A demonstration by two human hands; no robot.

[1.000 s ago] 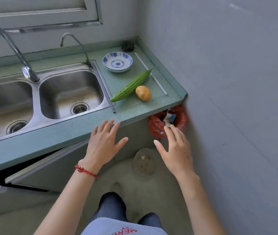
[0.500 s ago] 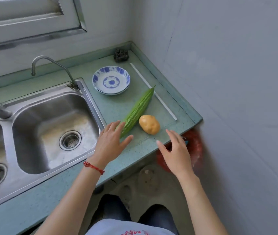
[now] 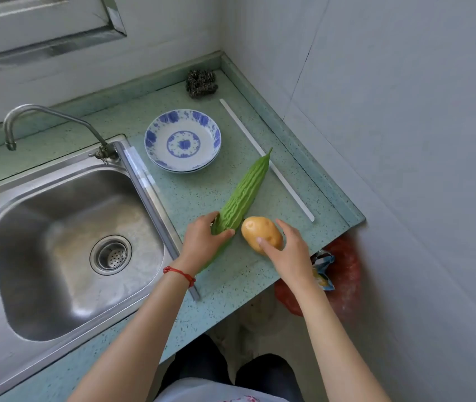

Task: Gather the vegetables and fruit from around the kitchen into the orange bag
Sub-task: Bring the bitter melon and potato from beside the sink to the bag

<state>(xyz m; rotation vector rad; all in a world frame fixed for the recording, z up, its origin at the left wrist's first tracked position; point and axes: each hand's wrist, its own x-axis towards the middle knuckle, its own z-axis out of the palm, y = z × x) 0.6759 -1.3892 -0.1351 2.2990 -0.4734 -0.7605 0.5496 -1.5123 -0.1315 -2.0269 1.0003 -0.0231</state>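
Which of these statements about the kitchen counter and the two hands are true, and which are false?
1. The left hand is wrapped around the lower end of the bitter gourd. True.
2. The right hand is closing on the potato. True.
3. The potato sits inside the blue and white dish. False: it lies on the counter, and the dish holds nothing.
4. The sink is full of water. False: its basin and drain show bare.
5. A scouring pad lies in the back corner. True.
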